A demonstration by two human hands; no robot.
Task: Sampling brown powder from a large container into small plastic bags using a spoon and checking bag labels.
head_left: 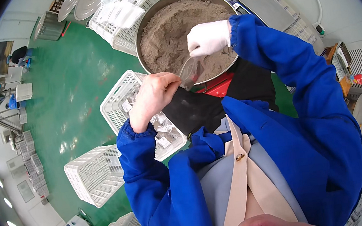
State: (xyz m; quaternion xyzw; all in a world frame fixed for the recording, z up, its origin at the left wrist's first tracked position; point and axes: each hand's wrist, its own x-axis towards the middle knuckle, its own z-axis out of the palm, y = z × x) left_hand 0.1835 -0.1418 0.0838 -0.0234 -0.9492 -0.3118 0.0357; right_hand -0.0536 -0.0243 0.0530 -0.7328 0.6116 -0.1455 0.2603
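A small clear plastic bag [189, 73] hangs between my hands, over the near rim of a large round metal pan [139, 51]. Greyish-brown powder [175, 22] is heaped in the pan, with a hollow in its surface. My left hand [155, 94], bare, pinches the bag's left edge between thumb and fingers. Wearing a white glove, my right hand [209, 38] is above the powder, its fingers closed at the bag's upper edge. Whether those fingers hold anything else is hidden. The bag's lower part shows a reddish tint.
Left of my knees stands a white crate [118, 91] with several small filled bags; another white crate [94, 176] is beside it. A crate of packaging [127, 14] adjoins the pan. At the right is a weighing scale [267, 7]. A person [19, 55] works far left.
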